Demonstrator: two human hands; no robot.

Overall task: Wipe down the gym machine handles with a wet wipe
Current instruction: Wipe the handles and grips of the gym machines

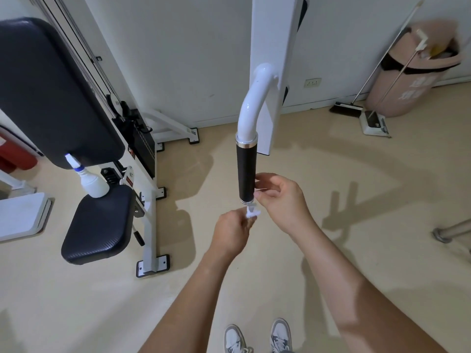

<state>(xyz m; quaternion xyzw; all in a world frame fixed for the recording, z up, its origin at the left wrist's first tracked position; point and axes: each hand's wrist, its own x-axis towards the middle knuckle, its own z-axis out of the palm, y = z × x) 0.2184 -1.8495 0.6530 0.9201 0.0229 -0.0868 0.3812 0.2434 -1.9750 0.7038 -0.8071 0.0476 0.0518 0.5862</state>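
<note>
Pinching a small white wet wipe (pixel 251 214) just below the black handle (pixel 246 171): left hand (pixel 230 234), fingers closed on it. Right hand (pixel 279 197) w/ fingers curled narrow, touching handle's lower end & wipe's top. Spray bottle (pixel 89 180) on seat (pixel 98 225).

Glossy white metal tube (pixel 252 105), matt black grip (pixel 246 171) (chrome-ringed ends).

Black handle (pixel 246 171), white wipe (pixel 251 212), beige floor (pixel 356 174)
</note>
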